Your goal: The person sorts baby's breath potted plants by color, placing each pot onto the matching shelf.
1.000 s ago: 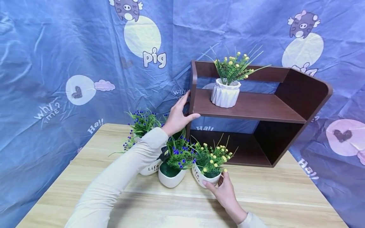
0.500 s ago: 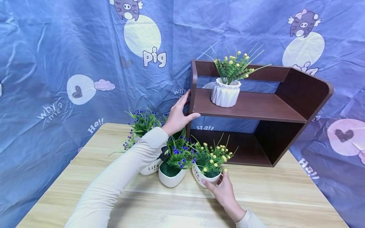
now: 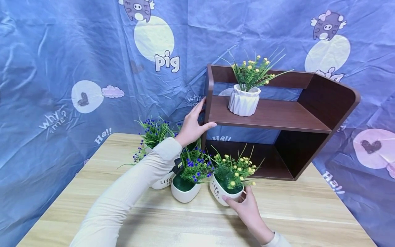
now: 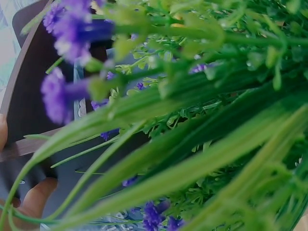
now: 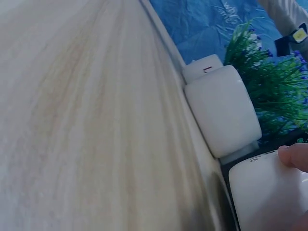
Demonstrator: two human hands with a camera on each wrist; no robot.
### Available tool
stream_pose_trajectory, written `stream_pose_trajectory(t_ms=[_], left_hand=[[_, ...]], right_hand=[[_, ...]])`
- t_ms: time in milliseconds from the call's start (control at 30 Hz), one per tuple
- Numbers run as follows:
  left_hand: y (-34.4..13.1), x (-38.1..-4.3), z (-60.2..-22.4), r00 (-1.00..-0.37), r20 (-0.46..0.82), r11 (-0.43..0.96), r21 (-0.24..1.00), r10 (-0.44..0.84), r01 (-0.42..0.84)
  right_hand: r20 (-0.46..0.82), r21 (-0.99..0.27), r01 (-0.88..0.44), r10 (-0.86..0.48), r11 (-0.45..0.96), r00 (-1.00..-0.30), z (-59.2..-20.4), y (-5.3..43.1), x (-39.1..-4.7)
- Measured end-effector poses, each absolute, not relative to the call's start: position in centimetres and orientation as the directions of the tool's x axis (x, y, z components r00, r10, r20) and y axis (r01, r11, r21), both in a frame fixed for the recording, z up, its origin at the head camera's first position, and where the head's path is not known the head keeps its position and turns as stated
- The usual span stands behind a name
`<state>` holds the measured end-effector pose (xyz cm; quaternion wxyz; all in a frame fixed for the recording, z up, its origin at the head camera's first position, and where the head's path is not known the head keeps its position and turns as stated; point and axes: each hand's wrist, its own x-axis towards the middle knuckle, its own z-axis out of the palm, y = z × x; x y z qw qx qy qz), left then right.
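Note:
My right hand (image 3: 248,209) grips the rim of a white flowerpot (image 3: 217,192) lettered "Life" with yellow artificial flowers. The thumb is on its front and the fingers are at the right side. In the right wrist view, the thumb (image 5: 294,157) presses on the white pot's wall. My left hand (image 3: 192,127) holds the left side panel of a dark brown two-tier shelf (image 3: 277,111); its fingers lie along the outside, with the thumb across the front edge. Purple flowers and long leaves (image 4: 159,144) cover most of the left wrist view.
On the shelf's upper board stands a ridged white pot (image 3: 243,101) with yellow flowers. Left of the held pot sits a white pot (image 3: 186,195) with blue-purple flowers. Another lettered pot (image 3: 162,183) and more blue flowers (image 3: 155,132) are partly behind the left forearm.
In the last half second, my right hand has shifted the yellow-flowered pot slightly to the right, apart from the blue-flowered one. The left hand has stayed at the shelf panel.

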<state>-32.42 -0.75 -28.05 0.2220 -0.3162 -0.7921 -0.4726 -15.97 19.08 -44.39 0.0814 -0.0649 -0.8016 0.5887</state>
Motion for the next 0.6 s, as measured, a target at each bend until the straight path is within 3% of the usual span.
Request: stream_pose_trajectory(t_ms=[367, 600], left_hand=[[-0.8, -32.6, -28.2, -0.696, 0.657, 0.342, 0.608, 0.291, 0.716], [-0.7, -32.5, -28.1, -0.705, 0.646, 0.357, 0.611, 0.291, 0.707]], right_hand=[[0.123, -0.957, -0.056, 0.225, 0.283, -0.967, -42.4, 22.0, -15.2], [0.279, -0.938, -0.208, 0.246, 0.277, -0.928, -46.6, 27.2, -17.6]])
